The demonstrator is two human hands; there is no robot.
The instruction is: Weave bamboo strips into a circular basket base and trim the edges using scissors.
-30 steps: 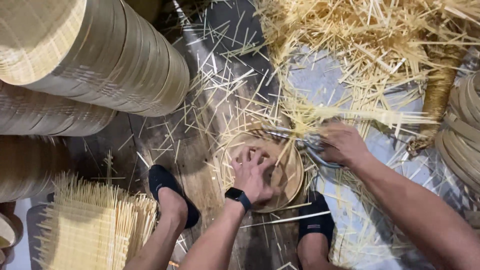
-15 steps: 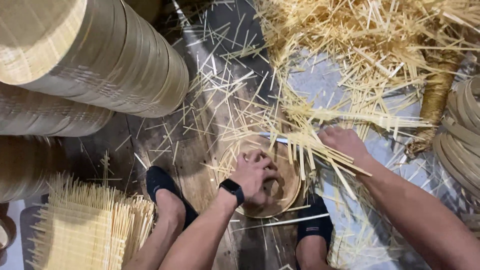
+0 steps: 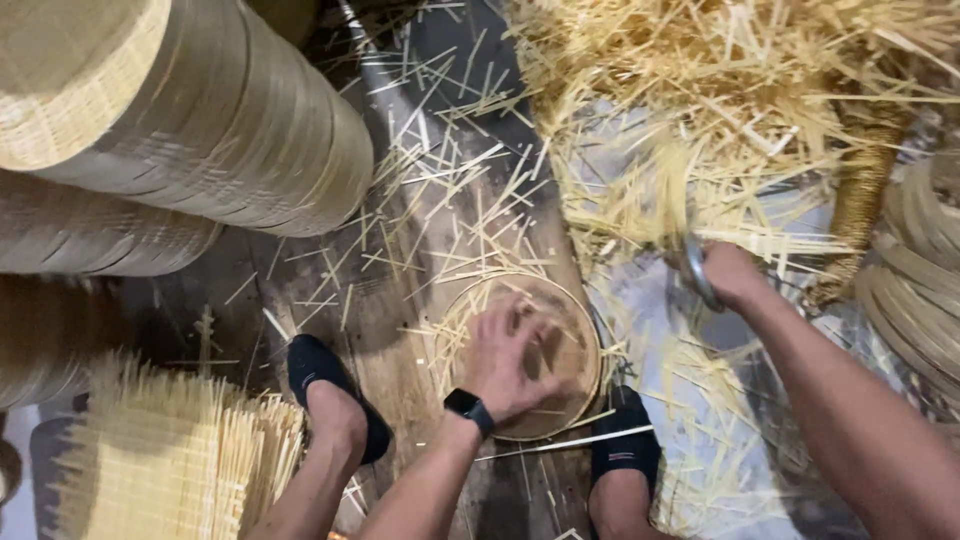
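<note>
The right hand (image 3: 728,275) has swung right, clear of the round woven bamboo tray (image 3: 525,355), fist closed on a curved metal blade (image 3: 695,270). The left hand (image 3: 510,360), fingers spread, presses the tray flat between both feet.

Bamboo slivers (image 3: 455,215) litter a dark wooden floor (image 3: 400,310), where a round woven disc (image 3: 575,345) lies beside stacked bamboo steamer rings (image 3: 200,130)
</note>
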